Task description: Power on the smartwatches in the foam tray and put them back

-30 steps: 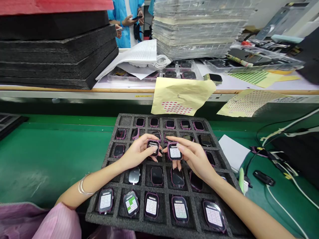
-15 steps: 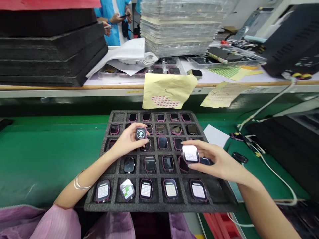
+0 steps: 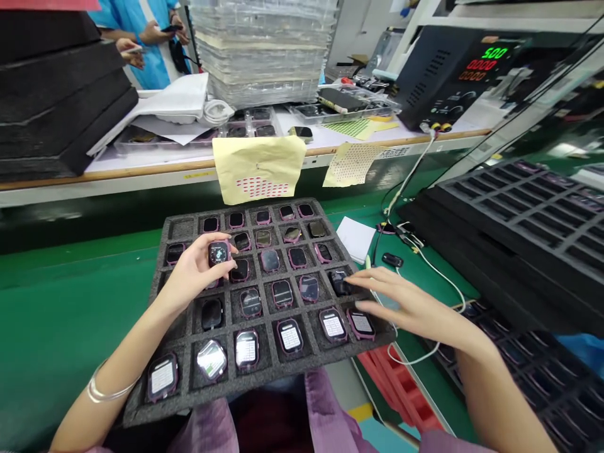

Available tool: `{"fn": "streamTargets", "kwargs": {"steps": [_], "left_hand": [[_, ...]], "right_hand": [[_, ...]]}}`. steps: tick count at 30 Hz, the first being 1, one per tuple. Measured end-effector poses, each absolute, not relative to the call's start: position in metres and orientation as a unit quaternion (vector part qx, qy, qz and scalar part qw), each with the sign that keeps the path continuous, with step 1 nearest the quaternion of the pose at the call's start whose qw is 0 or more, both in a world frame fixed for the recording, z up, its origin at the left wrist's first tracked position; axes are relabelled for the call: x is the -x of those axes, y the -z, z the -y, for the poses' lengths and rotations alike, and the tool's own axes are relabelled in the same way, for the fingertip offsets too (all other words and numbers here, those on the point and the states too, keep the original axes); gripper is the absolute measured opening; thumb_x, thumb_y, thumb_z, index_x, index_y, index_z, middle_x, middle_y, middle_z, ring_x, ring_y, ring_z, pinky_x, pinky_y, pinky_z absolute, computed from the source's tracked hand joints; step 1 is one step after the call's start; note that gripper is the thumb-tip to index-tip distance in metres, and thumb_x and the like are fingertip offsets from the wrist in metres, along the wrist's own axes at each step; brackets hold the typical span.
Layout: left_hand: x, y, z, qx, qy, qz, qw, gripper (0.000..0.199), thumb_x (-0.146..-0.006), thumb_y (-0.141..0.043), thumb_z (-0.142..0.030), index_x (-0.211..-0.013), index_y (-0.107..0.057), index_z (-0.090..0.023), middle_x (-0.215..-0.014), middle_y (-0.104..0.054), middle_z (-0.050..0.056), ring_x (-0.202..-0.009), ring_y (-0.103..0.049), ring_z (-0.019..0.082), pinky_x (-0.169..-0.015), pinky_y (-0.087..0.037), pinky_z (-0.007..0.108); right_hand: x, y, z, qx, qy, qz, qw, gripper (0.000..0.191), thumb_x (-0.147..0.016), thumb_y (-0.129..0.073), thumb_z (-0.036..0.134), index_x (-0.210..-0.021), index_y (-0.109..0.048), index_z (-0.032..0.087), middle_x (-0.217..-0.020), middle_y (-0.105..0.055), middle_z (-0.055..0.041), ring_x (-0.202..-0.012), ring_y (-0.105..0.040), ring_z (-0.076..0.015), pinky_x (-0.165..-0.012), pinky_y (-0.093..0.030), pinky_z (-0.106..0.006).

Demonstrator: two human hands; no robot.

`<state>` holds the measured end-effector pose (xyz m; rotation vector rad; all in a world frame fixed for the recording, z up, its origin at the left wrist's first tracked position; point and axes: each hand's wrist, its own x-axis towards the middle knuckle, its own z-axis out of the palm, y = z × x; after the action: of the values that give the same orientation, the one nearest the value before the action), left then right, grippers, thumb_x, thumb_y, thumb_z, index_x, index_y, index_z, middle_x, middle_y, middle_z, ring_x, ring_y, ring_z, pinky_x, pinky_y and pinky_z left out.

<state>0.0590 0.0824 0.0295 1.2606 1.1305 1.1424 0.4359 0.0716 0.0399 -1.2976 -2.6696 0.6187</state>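
A black foam tray (image 3: 183, 404) with square compartments holds many purple-rimmed watches. Between its thumb and fingers, my left hand (image 3: 195, 267) grips a watch (image 3: 218, 253) with a lit face, above the tray's left half. My right hand (image 3: 401, 302) is over the tray's right edge, thumb and fingers apart with nothing between them. Its fingertips are close to a dark watch (image 3: 340, 282) in a right-hand compartment; whether they touch is unclear. Along the near row, several watches show white screens, among them one in the right corner compartment (image 3: 361, 322).
Behind the tray is a shelf (image 3: 165, 168) with clear trays (image 3: 264, 56), black foam blocks (image 3: 56, 94) and a power supply (image 3: 453, 75). White cables (image 3: 441, 277) and a paper (image 3: 356, 239) lie to the right, near more watch trays (image 3: 533, 195). A person in blue stands beyond.
The view has turned right. The white-screened watch that was in my right hand has left it, and the near right corner compartment now holds one. My right hand has opened.
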Motion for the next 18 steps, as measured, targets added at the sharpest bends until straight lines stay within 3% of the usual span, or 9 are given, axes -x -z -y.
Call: {"fn": "streamTargets", "kwargs": {"steps": [2, 5, 8, 10, 12, 15, 16, 18], "left_hand": [[-0.060, -0.027, -0.082, -0.528, -0.471, -0.477, 0.521, 0.044, -0.074, -0.071, -0.022, -0.112, -0.050, -0.018, -0.097, -0.060, 0.003, -0.068, -0.054, 0.010, -0.058, -0.049, 0.023], [-0.062, -0.021, -0.082, -0.542, -0.469, -0.492, 0.494, 0.041, -0.074, -0.070, -0.023, -0.108, -0.047, -0.020, -0.093, -0.060, 0.002, -0.069, -0.054, 0.012, -0.057, -0.046, 0.024], [-0.064, -0.017, -0.079, -0.582, -0.459, -0.515, 0.432, 0.033, -0.076, -0.066, -0.022, -0.102, -0.047, -0.020, -0.089, -0.058, 0.001, -0.076, -0.056, 0.015, -0.066, -0.046, 0.027], [-0.067, -0.019, -0.076, -0.614, -0.442, -0.528, 0.385, 0.028, -0.077, -0.063, -0.020, -0.100, -0.048, -0.020, -0.090, -0.056, 0.001, -0.082, -0.056, 0.016, -0.074, -0.046, 0.030], [-0.070, -0.023, -0.072, -0.643, -0.425, -0.532, 0.350, 0.026, -0.077, -0.061, -0.017, -0.099, -0.049, -0.020, -0.092, -0.055, 0.002, -0.085, -0.055, 0.016, -0.079, -0.044, 0.030], [-0.074, -0.030, -0.068, -0.668, -0.414, -0.527, 0.324, 0.027, -0.076, -0.058, -0.013, -0.100, -0.048, -0.021, -0.093, -0.055, 0.001, -0.085, -0.055, 0.016, -0.079, -0.043, 0.028], [-0.075, -0.032, -0.067, -0.672, -0.412, -0.527, 0.317, 0.028, -0.075, -0.058, -0.012, -0.100, -0.048, -0.021, -0.092, -0.055, 0.001, -0.085, -0.055, 0.016, -0.079, -0.043, 0.028], [-0.076, -0.034, -0.067, -0.675, -0.412, -0.529, 0.308, 0.029, -0.075, -0.058, -0.012, -0.101, -0.048, -0.021, -0.091, -0.055, 0.001, -0.083, -0.055, 0.016, -0.078, -0.043, 0.027]], "right_hand": [[-0.424, -0.029, -0.079, 0.471, -0.157, 0.865, 0.075, 0.036, -0.095, -0.045, 0.041, -0.115, -0.065, 0.019, -0.101, -0.066, -0.0125, -0.097, -0.061, -0.0302, -0.088, -0.047, -0.046], [-0.408, -0.008, -0.086, 0.551, -0.112, 0.818, 0.118, 0.036, -0.092, -0.049, 0.044, -0.105, -0.065, 0.014, -0.091, -0.067, -0.0140, -0.088, -0.062, -0.0316, -0.077, -0.050, -0.044], [-0.403, -0.002, -0.089, 0.563, -0.141, 0.803, 0.137, 0.041, -0.090, -0.050, 0.049, -0.104, -0.064, 0.013, -0.067, -0.062, -0.0055, -0.060, -0.060, -0.0240, -0.054, -0.048, -0.034], [-0.402, -0.010, -0.091, 0.553, -0.214, 0.786, 0.174, 0.039, -0.087, -0.055, 0.051, -0.100, -0.064, 0.016, -0.059, -0.056, -0.0005, -0.051, -0.055, -0.0194, -0.046, -0.043, -0.029], [-0.394, -0.024, -0.095, 0.516, -0.314, 0.759, 0.243, 0.030, -0.086, -0.061, 0.048, -0.095, -0.060, 0.019, -0.071, -0.062, -0.0027, -0.059, -0.059, -0.0190, -0.050, -0.047, -0.028], [-0.363, -0.049, -0.103, 0.401, -0.459, 0.715, 0.344, 0.020, -0.088, -0.062, 0.039, -0.090, -0.051, 0.022, -0.100, -0.068, -0.0085, -0.092, -0.065, -0.0239, -0.069, -0.055, -0.032], [-0.349, -0.055, -0.107, 0.365, -0.511, 0.688, 0.364, 0.021, -0.088, -0.063, 0.036, -0.089, -0.047, 0.023, -0.103, -0.069, -0.0094, -0.089, -0.067, -0.0237, -0.065, -0.056, -0.031], [-0.321, -0.063, -0.117, 0.324, -0.597, 0.635, 0.368, 0.021, -0.088, -0.064, 0.032, -0.093, -0.045, 0.022, -0.096, -0.071, -0.0084, -0.061, -0.068, -0.0179, -0.042, -0.052, -0.024]]}}
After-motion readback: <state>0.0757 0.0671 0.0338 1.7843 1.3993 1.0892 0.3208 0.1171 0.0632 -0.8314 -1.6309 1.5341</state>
